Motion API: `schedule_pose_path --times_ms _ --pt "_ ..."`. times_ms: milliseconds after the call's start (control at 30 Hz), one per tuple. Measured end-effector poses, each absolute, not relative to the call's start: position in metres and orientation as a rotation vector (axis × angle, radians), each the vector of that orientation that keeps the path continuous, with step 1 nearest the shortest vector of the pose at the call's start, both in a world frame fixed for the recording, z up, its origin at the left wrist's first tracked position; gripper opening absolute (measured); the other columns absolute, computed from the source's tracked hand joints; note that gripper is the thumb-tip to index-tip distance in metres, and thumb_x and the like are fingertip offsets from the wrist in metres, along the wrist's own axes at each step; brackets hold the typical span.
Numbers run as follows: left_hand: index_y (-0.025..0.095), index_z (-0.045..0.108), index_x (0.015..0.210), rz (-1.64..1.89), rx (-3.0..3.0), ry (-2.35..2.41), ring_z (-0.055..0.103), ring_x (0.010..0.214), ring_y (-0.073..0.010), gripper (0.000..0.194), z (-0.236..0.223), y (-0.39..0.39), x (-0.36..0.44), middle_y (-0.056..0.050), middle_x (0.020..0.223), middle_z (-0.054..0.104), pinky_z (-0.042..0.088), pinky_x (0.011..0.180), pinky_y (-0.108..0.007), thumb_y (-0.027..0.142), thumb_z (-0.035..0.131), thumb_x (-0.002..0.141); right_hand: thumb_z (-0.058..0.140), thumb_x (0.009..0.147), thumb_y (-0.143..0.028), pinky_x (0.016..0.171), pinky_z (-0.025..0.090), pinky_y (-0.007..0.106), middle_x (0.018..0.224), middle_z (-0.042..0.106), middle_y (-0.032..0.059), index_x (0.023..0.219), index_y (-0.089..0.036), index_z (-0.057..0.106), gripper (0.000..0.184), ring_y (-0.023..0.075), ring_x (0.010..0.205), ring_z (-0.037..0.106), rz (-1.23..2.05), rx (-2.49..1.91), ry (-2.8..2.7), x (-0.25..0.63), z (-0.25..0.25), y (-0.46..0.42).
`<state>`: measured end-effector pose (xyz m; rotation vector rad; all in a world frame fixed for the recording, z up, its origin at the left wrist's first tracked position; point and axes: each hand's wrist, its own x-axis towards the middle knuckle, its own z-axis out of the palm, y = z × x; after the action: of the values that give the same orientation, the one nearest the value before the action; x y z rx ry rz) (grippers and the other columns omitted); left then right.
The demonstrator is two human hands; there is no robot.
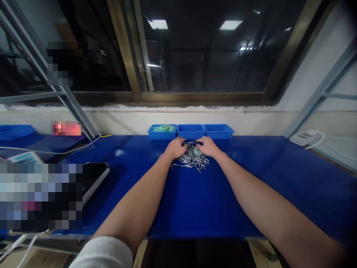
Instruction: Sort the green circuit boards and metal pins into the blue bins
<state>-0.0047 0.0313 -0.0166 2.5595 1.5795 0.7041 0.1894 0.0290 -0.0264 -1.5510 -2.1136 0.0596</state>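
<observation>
A heap of thin, shiny metal pins (192, 159) lies on the blue tabletop (206, 201). A small pale green scrap (197, 151) rests among them. My left hand (176, 148) is at the heap's left edge, its thumb and fingers apart and curved around the pins. On the opposite side, my right hand (209, 146) reaches in with fingers likewise apart, touching the far right edge. Neither hand visibly grips a single pin, though some fingertips are hidden behind the heap. Just beyond stand three blue bins: the left bin (163, 136), the middle bin (191, 134) and the right bin (219, 135).
Green and white packets (164, 128) fill the left bin. A dark-screened device (96, 175) lies at the left, with white cables near it. A white power strip (306, 137) sits at the right rear. Grey metal posts (80, 115) flank the table below a window (206, 48).
</observation>
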Motion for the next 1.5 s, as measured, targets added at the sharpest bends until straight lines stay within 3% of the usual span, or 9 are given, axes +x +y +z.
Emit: schedule_pose_path --times_ms 333,633,900,1067,1200,1367,1500 --pt "0.021 0.061 0.115 0.582 2.638 1.492 0.056 0.111 -0.0215 0.040 -0.020 0.033 -0.005 -0.006 0.120 0.062 0.041 0.096 -0.029 0.040 0.040 0.086 0.064 0.068 -0.023 0.069 0.044 0.024 0.073 0.069 0.0024 0.075 -0.019 0.071 0.011 0.0159 0.071 0.062 0.296 -1.634 -1.932 0.192 -0.015 0.022" --pt "0.016 0.060 0.115 0.844 2.646 1.387 0.058 0.104 -0.0202 0.040 -0.015 0.027 -0.002 -0.009 0.115 0.063 0.044 0.092 -0.030 0.041 0.043 0.088 0.052 0.081 -0.027 0.069 0.043 0.027 0.077 0.067 0.0056 0.082 -0.016 0.064 0.017 0.0159 0.072 0.059 0.244 -1.398 -1.931 0.191 -0.023 0.025" --pt "0.018 0.068 0.093 0.928 2.833 1.175 0.061 0.085 -0.0166 0.027 -0.013 0.028 0.001 -0.005 0.091 0.069 0.045 0.081 -0.027 0.029 0.044 0.089 0.062 0.070 -0.034 0.065 0.047 0.030 0.063 0.063 0.0027 0.074 -0.016 0.061 0.018 0.0162 0.063 0.060 0.684 -1.073 -1.677 0.182 -0.019 0.024" --pt "0.020 0.070 0.087 0.897 2.835 1.219 0.061 0.080 -0.0159 0.028 -0.013 0.028 0.001 -0.005 0.085 0.068 0.045 0.078 -0.027 0.030 0.043 0.090 0.071 0.059 -0.036 0.070 0.047 0.032 0.069 0.066 0.0027 0.070 -0.016 0.064 0.023 0.0163 0.067 0.060 0.742 -1.017 -1.632 0.184 -0.016 0.022" --pt "0.020 0.066 0.101 1.042 2.739 1.399 0.059 0.094 -0.0200 0.030 -0.010 0.024 0.001 -0.007 0.099 0.066 0.044 0.087 -0.032 0.038 0.048 0.086 0.065 0.064 -0.037 0.072 0.046 0.033 0.071 0.067 0.0032 0.071 -0.017 0.066 0.021 0.0178 0.070 0.059 0.642 -1.052 -1.566 0.191 -0.014 0.023" --pt "0.014 0.055 0.118 1.357 2.335 1.956 0.048 0.116 -0.0277 0.040 -0.006 0.025 -0.004 -0.014 0.124 0.054 0.039 0.097 -0.040 0.034 0.047 0.084 0.058 0.068 -0.030 0.088 0.039 0.043 0.096 0.067 0.0075 0.093 -0.018 0.067 0.030 0.0260 0.097 0.052 0.059 -1.399 -1.464 0.207 -0.010 0.026" --pt "0.012 0.047 0.126 1.215 2.165 2.120 0.035 0.129 -0.0316 0.050 -0.009 0.029 -0.008 -0.018 0.139 0.038 0.034 0.103 -0.044 0.035 0.049 0.081 0.058 0.068 -0.034 0.091 0.032 0.054 0.128 0.052 0.0095 0.118 -0.021 0.056 0.051 0.0349 0.114 0.037 -0.029 -1.671 -1.483 0.219 -0.013 0.031"
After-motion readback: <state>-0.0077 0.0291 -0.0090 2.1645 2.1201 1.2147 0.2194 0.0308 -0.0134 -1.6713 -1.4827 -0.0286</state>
